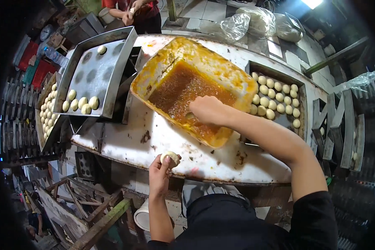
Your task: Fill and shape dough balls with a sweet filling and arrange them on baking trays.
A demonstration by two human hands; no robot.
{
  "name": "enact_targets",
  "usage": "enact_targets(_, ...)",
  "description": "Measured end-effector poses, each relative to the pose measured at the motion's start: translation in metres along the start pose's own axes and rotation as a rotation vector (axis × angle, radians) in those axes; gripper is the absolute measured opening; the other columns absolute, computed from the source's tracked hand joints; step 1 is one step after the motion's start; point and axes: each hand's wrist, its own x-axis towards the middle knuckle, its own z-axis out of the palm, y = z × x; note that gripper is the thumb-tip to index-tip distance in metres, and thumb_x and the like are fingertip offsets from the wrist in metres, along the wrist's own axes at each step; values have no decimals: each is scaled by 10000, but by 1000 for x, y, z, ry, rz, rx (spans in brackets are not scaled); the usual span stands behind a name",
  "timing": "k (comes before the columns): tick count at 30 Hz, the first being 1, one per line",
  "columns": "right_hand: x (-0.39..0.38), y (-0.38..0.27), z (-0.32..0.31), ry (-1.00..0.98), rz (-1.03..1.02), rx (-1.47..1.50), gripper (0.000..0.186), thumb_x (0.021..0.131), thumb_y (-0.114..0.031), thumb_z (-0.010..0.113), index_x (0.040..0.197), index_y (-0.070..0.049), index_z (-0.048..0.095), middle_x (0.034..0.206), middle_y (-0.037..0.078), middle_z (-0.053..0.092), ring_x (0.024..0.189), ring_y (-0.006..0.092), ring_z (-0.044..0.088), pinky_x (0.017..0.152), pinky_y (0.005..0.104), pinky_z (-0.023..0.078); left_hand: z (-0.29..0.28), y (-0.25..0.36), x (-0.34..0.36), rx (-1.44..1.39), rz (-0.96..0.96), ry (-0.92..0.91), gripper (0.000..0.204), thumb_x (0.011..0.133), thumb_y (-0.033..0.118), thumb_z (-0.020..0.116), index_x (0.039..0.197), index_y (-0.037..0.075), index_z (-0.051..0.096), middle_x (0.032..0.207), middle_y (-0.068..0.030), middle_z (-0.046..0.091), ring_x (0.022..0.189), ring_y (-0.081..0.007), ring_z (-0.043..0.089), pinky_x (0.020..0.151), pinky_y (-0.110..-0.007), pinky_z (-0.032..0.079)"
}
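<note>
My left hand (pixel 158 171) is closed around a pale piece of dough (pixel 171 159) at the near edge of the table, with the thumb pressed on it. My right hand (pixel 206 109) reaches into a large yellow-smeared tub (pixel 233 73) of glossy orange-brown filling (pixel 175 89). Its fingers are curled, and a small rounded tip pokes out beside them just above the filling. What that tip belongs to is mostly hidden by the hand.
A tray (pixel 108 79) with several dough balls is propped at the left. Another tray (pixel 303 93), full of dough balls, sits right of the tub. Stacked metal trays (pixel 346 129) stand at the far right. A person in red (pixel 131 12) works across the table (pixel 125 146).
</note>
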Motion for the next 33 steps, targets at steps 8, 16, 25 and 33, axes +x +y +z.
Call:
enact_targets(8, 62, -3, 31, -144, -24, 153, 135, 773, -41, 685, 864, 44, 739, 935, 278, 727, 890, 430, 735, 768, 494, 602, -19, 38, 17, 28, -31, 28, 269, 1030, 200, 657, 1130, -49, 649, 1108, -170, 735, 1039, -208, 709, 963, -339, 552)
enact_targets(16, -96, -16, -14, 142, 61, 1044, 198, 952, -44, 658, 1126, 29, 714, 858, 114, 746, 697, 142, 685, 633, 279, 549, 53, -6, -22, -69, -8, -219, 342, 1015, 76, 639, 1292, -119, 596, 1202, -177, 696, 1106, -260, 700, 999, -386, 574)
enact_targets(25, -267, -28, 117, 593, 99, 1635, 74, 1000, -41, 658, 1052, -15, 611, 941, 4, 605, 810, 79, 542, 711, 228, 454, 184, -66, -87, -51, 147, -115, 289, 1061, 156, 601, 1235, -73, 629, 1098, -106, 722, 968, -160, 703, 874, -301, 573)
enact_targets(33, -363, -3, 177, 926, -55, 1425, 46, 977, 39, 644, 1013, 25, 620, 938, 82, 630, 821, 135, 608, 768, 245, 504, 246, -126, -150, -370, -132, -245, 519, 1117, 376, 430, 1360, -70, 536, 1252, -164, 676, 1161, -271, 664, 1059, -425, 510)
